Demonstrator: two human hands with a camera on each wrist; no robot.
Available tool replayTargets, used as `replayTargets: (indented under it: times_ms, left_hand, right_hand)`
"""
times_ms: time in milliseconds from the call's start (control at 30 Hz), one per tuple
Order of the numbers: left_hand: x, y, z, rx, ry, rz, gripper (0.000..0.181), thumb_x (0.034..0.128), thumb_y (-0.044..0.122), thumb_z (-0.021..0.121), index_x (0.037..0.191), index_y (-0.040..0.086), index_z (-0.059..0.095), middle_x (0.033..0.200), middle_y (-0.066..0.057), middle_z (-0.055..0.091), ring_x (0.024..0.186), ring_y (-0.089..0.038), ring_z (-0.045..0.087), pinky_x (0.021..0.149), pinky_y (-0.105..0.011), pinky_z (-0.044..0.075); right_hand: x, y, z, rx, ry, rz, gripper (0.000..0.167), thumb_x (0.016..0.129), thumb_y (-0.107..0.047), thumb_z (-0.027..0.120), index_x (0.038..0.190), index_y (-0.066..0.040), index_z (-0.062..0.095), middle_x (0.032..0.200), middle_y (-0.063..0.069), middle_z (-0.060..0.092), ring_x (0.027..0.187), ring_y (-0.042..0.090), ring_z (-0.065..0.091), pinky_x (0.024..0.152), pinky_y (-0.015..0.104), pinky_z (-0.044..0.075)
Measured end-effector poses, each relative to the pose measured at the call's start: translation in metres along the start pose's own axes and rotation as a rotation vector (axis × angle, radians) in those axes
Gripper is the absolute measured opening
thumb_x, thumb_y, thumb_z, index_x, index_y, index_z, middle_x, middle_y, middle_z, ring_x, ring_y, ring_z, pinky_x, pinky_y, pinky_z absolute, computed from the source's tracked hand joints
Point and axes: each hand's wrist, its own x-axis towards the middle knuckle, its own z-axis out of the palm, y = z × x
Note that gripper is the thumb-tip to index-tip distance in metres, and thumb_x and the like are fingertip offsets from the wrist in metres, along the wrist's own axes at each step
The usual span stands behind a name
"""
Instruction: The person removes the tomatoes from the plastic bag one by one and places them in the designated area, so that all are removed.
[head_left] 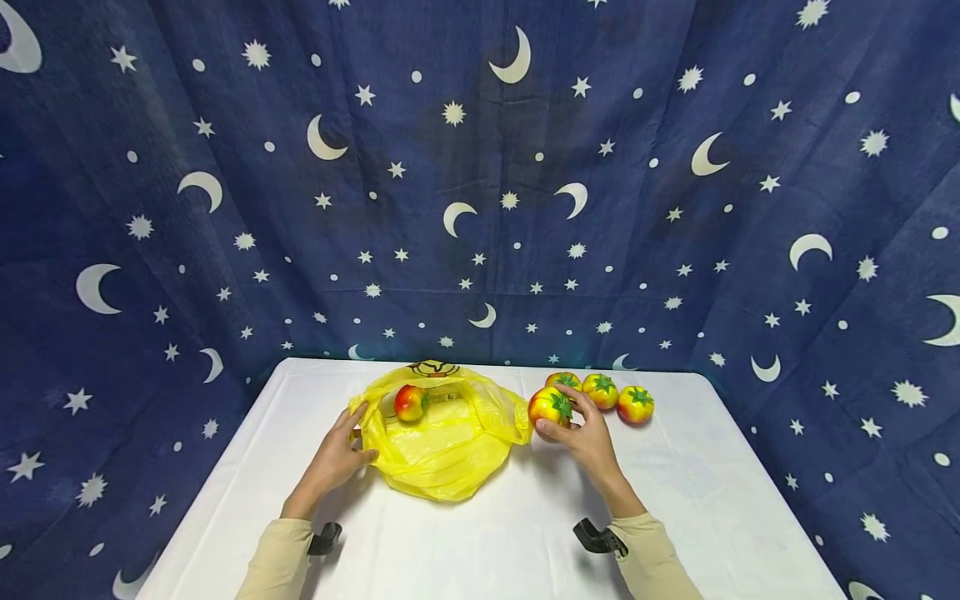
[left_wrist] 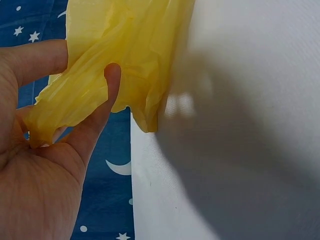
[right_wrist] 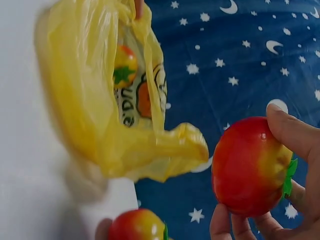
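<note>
A yellow plastic bag (head_left: 438, 467) lies on the white table with its mouth spread open. One red-and-yellow tomato-like fruit (head_left: 409, 403) is inside. At the bag's left edge, my left hand (head_left: 341, 454) holds the plastic between thumb and fingers, as the left wrist view also shows. My right hand (head_left: 588, 433) grips another such fruit (right_wrist: 247, 167) with a green leafy top, just right of the bag's right handle (right_wrist: 182, 150). In the right wrist view this fruit and the handle are a little apart.
Three more fruits stand behind and right of my right hand: a left one (head_left: 564, 381), a middle one (head_left: 601, 391) and a right one (head_left: 636, 405). A blue curtain (head_left: 480, 208) with moons and stars hangs behind the table (head_left: 720, 467).
</note>
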Motion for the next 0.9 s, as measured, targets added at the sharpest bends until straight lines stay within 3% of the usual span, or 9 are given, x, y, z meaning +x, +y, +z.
replayTargets:
  times_ms: [133,467,900]
  left_hand:
    - [0.001,0.002,-0.001,0.007,0.004,-0.003,0.090,0.0802,0.008,0.075,0.156,0.008,0.026,0.158,-0.022,0.025,0.124,-0.039,0.054,0.098,-0.050,0.051]
    - [0.003,0.005,-0.003,-0.009,0.010,0.017,0.089,0.0797,0.006,0.074,0.155,0.007,0.027,0.157,-0.022,0.026,0.122,-0.040,0.056,0.095,-0.049,0.053]
    - [0.001,0.001,0.000,0.016,0.013,0.006,0.089,0.0795,0.009,0.075,0.155,0.007,0.028,0.159,-0.025,0.023,0.120,-0.039,0.056,0.097,-0.052,0.050]
  right_hand:
    - [0.002,0.006,-0.011,-0.040,0.032,0.014,0.073,0.075,-0.025,0.085,0.139,-0.013,0.054,0.140,0.009,0.049,0.122,0.023,0.047,0.087,0.024,0.045]
    - [0.008,0.023,-0.032,-0.120,0.101,-0.003,0.072,0.075,-0.028,0.085,0.139,-0.015,0.055,0.142,0.010,0.048,0.124,0.026,0.047,0.091,0.029,0.044]
    - [0.011,0.053,-0.043,-0.138,0.139,0.052,0.075,0.075,-0.030,0.085,0.141,-0.014,0.052,0.147,0.015,0.043,0.129,0.036,0.045,0.106,0.055,0.038]
